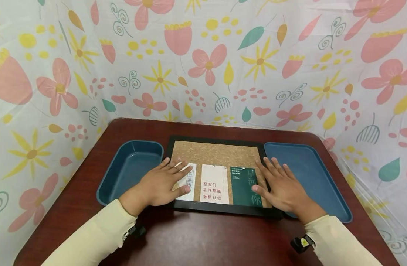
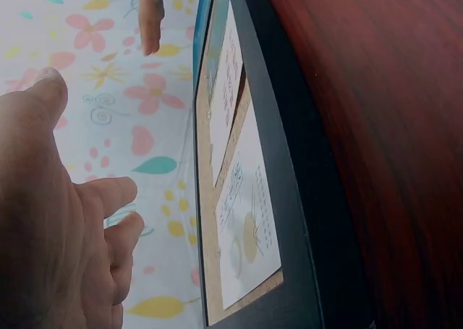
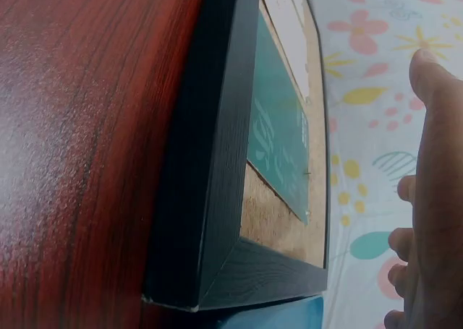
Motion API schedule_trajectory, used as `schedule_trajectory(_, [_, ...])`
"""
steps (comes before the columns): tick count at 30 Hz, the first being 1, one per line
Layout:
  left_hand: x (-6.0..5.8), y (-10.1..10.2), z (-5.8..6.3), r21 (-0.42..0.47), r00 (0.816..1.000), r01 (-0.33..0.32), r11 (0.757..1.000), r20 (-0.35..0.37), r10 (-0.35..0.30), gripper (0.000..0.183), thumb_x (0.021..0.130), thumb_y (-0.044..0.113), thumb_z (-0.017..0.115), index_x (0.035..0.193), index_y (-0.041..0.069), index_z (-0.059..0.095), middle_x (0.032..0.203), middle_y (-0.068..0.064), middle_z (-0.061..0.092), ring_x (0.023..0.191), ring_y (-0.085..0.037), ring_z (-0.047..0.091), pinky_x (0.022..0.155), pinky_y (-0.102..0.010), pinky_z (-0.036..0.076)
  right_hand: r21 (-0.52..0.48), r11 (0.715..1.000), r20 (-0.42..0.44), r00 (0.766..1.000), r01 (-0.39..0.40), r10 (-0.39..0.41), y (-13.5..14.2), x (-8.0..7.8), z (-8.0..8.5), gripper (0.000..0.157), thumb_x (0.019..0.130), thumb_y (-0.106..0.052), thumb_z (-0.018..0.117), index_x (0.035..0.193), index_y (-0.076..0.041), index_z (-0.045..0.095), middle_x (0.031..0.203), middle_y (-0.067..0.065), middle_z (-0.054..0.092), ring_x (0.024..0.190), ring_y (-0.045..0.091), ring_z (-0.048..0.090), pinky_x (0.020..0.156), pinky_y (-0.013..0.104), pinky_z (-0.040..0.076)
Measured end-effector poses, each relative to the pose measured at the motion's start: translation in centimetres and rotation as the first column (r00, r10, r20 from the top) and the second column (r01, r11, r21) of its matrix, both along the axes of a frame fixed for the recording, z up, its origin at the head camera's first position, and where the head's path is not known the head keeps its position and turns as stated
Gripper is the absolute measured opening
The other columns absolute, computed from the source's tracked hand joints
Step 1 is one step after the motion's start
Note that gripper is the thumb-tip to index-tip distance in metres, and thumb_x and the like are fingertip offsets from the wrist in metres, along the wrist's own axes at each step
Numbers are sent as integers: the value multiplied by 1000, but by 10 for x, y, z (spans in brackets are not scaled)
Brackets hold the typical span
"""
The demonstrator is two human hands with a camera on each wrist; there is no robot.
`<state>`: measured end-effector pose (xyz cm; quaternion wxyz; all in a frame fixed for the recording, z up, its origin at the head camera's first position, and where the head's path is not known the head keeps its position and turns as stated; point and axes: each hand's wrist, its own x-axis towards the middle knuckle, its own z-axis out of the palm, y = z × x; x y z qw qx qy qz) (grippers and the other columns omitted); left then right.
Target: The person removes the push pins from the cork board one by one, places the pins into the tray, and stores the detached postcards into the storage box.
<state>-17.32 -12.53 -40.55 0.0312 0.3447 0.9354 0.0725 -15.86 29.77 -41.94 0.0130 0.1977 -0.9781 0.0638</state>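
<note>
A cork board point(image 1: 216, 150) in a black frame lies on the table, with three cards along its lower half. The left card point(image 1: 186, 192) is white with printed characters and partly hidden by my left hand. In the middle is a pale card with red characters point(image 1: 215, 184), and at the right a dark green card point(image 1: 246, 186). My left hand point(image 1: 165, 183) hovers over the board's left side, fingers spread. Over the right side my right hand point(image 1: 280, 186) is held likewise, palm down. The wrist views show both hands raised above the board, holding nothing.
A deep blue tray point(image 1: 105, 197) stands left of the board. To the right lies a flatter blue tray point(image 1: 316, 177), its near left part behind my right hand. The dark red wooden table point(image 1: 203, 240) meets a flower-patterned cloth point(image 1: 210, 99) at its back and sides.
</note>
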Motion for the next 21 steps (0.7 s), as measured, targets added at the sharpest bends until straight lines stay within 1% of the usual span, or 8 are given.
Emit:
schedule_trajectory(5, [6,2,-1,1,1000,15,1000,6,-15,75,104,68,29,163,20,30,168,-4,23,156,-24,9,125,-47,5,2,1000,13,1000,-4,4,-2,-1,0,85,103,-64,44,167,-23,6,171,14,8,156,37,1,121,61,4])
schedule_trajectory(11, [11,3,-2,2,1000,21,1000,7,-21,75,104,68,31,163,21,30,167,-3,24,156,-26,14,125,-48,11,-23,1000,4,1000,-17,17,-3,-1,0,83,104,-61,45,167,-23,7,170,15,11,156,38,3,121,61,5])
schedule_trajectory(14, [13,5,-3,3,1000,23,1000,16,-23,76,103,70,30,163,22,30,168,-3,24,156,-25,13,124,-49,14,-23,999,-2,1000,-24,24,-4,-2,0,82,105,-60,44,167,-21,8,170,15,12,156,38,3,121,61,5])
schedule_trajectory(16, [15,6,-5,2,999,27,1000,22,-27,77,103,71,29,163,23,30,168,-3,25,156,-25,13,124,-50,16,-26,999,-10,999,-32,32,-6,-4,0,81,105,-59,44,167,-18,12,170,14,13,156,38,4,121,61,6])
schedule_trajectory(21, [17,7,-9,-2,999,28,1000,25,-28,78,102,72,28,163,24,32,167,-3,26,156,-24,13,124,-50,16,-30,998,-2,999,-48,48,-10,-9,0,79,106,-57,43,166,-15,15,171,13,12,156,38,4,121,61,5])
